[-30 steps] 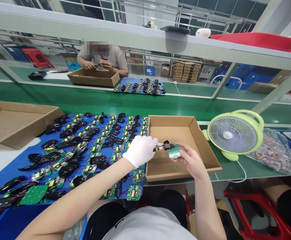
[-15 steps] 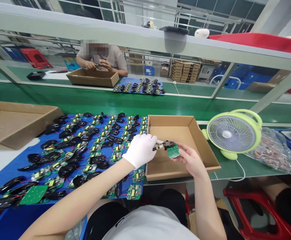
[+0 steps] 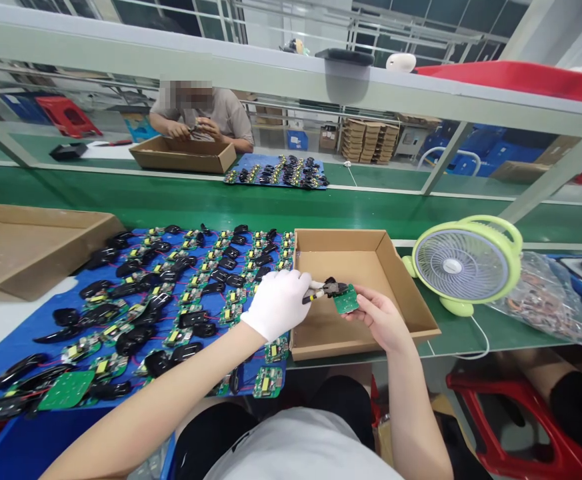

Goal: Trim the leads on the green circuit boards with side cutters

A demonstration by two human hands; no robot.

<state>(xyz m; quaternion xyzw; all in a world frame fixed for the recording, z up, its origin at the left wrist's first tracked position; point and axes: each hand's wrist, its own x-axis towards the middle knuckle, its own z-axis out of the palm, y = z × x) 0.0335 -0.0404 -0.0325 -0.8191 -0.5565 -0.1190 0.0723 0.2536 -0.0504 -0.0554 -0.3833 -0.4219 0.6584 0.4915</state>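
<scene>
My left hand [image 3: 279, 303], in a white glove, is closed around the handles of a pair of pliers [image 3: 335, 288]. The jaws of the pliers touch the upper left edge of a green circuit board [image 3: 347, 301]. That board is pinched between the thumb and fingers of my bare right hand [image 3: 381, 317]. Both hands are over a shallow cardboard box [image 3: 343, 260]. Left of the box, a blue mat [image 3: 15, 333] carries rows of small circuit boards with black plastic parts wired to them.
Another cardboard box [image 3: 35, 233] stands at the far left. A green fan [image 3: 463, 263] and a plastic bag of parts [image 3: 545, 303] are on the right. Across the bench a person [image 3: 225, 117] works over a box. A red stool [image 3: 511, 427] stands at the lower right.
My left hand has shifted slightly left and the plier handles have tilted a little. The board and my right hand have barely moved.
</scene>
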